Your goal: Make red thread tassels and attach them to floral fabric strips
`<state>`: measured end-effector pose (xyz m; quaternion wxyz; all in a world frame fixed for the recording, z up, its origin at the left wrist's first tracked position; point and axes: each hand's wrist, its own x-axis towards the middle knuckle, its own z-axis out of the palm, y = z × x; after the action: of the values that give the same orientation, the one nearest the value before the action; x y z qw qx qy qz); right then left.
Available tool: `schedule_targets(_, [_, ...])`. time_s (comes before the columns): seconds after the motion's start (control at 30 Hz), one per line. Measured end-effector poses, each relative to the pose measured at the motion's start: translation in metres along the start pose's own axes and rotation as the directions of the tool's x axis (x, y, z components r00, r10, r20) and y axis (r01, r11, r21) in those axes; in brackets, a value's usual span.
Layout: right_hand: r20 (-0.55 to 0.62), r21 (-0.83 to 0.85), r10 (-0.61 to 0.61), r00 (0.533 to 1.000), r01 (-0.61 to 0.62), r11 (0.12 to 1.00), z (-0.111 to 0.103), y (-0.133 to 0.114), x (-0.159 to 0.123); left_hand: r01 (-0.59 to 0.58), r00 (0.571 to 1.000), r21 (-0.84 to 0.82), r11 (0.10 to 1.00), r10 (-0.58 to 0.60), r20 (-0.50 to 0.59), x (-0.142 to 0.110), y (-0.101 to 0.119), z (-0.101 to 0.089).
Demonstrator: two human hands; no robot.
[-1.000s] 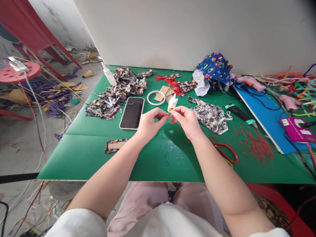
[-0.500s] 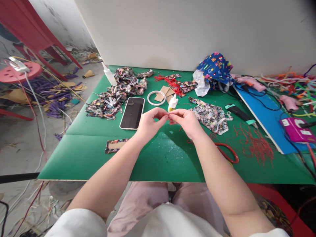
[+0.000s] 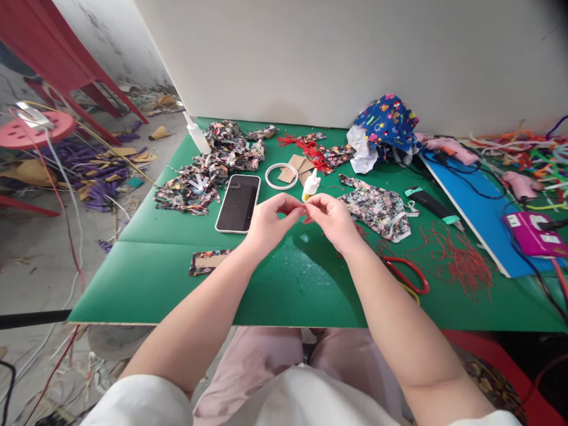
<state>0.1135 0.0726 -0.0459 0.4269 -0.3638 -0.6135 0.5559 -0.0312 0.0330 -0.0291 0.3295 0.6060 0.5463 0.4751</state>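
My left hand (image 3: 276, 220) and my right hand (image 3: 331, 219) meet over the middle of the green table, fingertips pinched together. A tiny bit of red shows between them and looks like red string (image 3: 304, 210); most of it is hidden by the fingers. Just behind the fingertips stands a small white glue bottle (image 3: 311, 185). A black-screened phone (image 3: 238, 204) lies beside my left hand. Close to my right hand is a piece of floral fabric (image 3: 379, 207). Under my left forearm lies a fabric-edged cardboard strip (image 3: 210, 262).
Red-handled scissors (image 3: 410, 273) and a tangle of red string (image 3: 464, 260) lie right. Behind are a white ring (image 3: 281, 176), cardboard pieces (image 3: 298, 167), floral scraps (image 3: 222, 157) and another white bottle (image 3: 196, 135). A utility knife (image 3: 432, 205) lies near a blue board (image 3: 470, 219).
My right hand has shifted slightly, its wrist turning a little, and more of the scissors shows beside the forearm. The left hand stays almost still, fingertips still pinched.
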Motion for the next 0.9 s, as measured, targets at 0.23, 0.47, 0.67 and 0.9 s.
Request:
schedule_targets(0.23, [-0.098, 0.080, 0.009, 0.995, -0.001, 0.997, 0.0015, 0.0007, 0.0006, -0.008, 1.000, -0.016, 1.000, 0.008, -0.013, 0.0008, -0.0024, 0.0008])
schedule_targets(0.47, [-0.048, 0.055, 0.013, 0.999, -0.010, 0.998, 0.0012, -0.0040, 0.0000, -0.029, 0.999, -0.036, 0.999, 0.029, -0.019, 0.0017, -0.0048, 0.0011])
schedule_targets(0.67, [-0.029, 0.035, 0.021, 0.999, -0.020, 0.999, -0.0010, -0.0054, -0.0009, -0.051, 0.998, -0.036, 0.998, 0.049, -0.044, 0.0022, -0.0060, 0.0019])
schedule_targets(0.9, [-0.013, 0.010, -0.001, 1.000, 0.001, 1.000, -0.0005, -0.0054, -0.0007, -0.041, 0.998, -0.001, 0.999, 0.041, -0.057, 0.0015, -0.0031, 0.0005])
